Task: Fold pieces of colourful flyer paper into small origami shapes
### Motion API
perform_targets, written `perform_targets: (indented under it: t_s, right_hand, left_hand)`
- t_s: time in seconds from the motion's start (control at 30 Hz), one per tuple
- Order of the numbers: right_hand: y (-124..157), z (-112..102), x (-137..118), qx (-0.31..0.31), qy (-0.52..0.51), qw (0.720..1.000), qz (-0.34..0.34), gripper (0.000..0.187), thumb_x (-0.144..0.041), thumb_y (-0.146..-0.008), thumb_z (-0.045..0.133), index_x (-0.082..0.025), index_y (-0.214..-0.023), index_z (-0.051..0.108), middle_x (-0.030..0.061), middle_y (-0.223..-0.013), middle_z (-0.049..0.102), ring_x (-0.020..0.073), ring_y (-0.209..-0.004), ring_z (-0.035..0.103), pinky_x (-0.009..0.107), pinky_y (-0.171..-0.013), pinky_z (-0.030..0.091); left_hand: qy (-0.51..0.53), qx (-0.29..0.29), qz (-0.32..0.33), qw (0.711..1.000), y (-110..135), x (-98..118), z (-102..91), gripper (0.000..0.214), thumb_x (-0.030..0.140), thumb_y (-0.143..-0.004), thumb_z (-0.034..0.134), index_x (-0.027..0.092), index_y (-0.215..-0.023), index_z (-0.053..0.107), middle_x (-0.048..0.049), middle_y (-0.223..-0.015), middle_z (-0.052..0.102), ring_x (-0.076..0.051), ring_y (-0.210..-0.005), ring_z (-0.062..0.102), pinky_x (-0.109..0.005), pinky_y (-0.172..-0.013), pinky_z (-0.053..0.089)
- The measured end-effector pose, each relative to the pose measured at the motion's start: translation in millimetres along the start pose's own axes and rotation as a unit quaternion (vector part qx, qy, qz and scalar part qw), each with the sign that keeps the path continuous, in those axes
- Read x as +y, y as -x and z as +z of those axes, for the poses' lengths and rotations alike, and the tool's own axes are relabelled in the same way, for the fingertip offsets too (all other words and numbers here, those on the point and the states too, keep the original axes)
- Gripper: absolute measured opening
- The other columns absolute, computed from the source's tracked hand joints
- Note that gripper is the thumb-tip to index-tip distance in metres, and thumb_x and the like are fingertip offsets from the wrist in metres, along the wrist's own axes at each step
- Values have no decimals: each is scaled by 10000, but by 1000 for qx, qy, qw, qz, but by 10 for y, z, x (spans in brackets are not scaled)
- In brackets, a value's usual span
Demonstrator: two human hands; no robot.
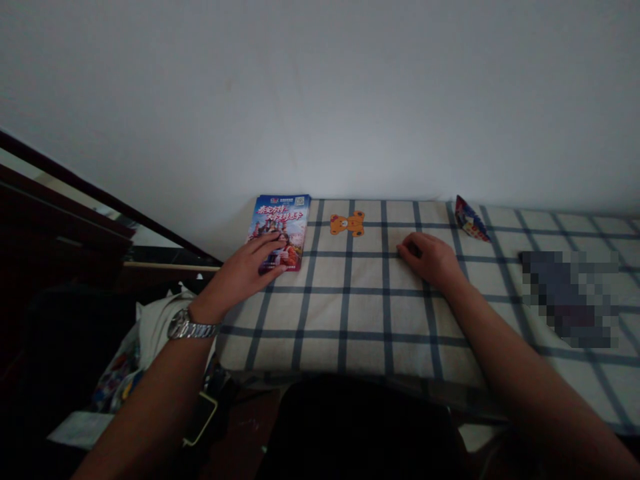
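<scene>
A colourful magazine lies flat at the far left corner of a table covered with a cream cloth with dark blue checks. My left hand, with a metal watch on the wrist, rests on the magazine's near edge, fingers stretched over the cover. My right hand lies on the cloth in the middle, fingers curled under with nothing visible in them. An orange bear print sits on the cloth between the two hands, further back.
A small folded red-and-blue paper shape stands near the wall at the right. A blurred dark patch covers part of the cloth at the right. A white wall rises behind. Bags, clutter and a phone lie below the table's left edge.
</scene>
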State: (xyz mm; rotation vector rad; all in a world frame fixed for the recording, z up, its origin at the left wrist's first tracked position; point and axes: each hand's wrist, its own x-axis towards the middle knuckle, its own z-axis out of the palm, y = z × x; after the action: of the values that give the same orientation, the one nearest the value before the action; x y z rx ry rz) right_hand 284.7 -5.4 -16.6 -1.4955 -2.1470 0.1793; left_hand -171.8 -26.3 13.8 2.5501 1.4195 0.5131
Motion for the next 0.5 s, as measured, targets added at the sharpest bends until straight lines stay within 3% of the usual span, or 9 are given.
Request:
perform_targets:
  t_s: [0.17, 0.5]
  right_hand:
    - [4, 3, 9, -1, 4, 1000, 0, 237, -406, -1013, 623, -241, -844, 615, 37, -788, 673, 217, -709, 604, 345, -656, 395]
    - [3, -12, -7, 3, 4, 1000, -3, 238, -389, -1014, 623, -237, -831, 598, 35, -774, 659, 216, -712, 601, 343, -654, 385]
  left_hand:
    - [-6, -26, 4, 1000, 24, -4, -21, 607, 628, -1041, 576, 255, -1520, 563, -109, -1696, 439, -314, -1562, 446, -541, -1323, 357]
    - [7, -22, 28, 999, 48, -64, -11, 525, 589, -1064, 563, 260, -1471, 603, -106, -1677, 473, -302, -1567, 446, -530, -1314, 377]
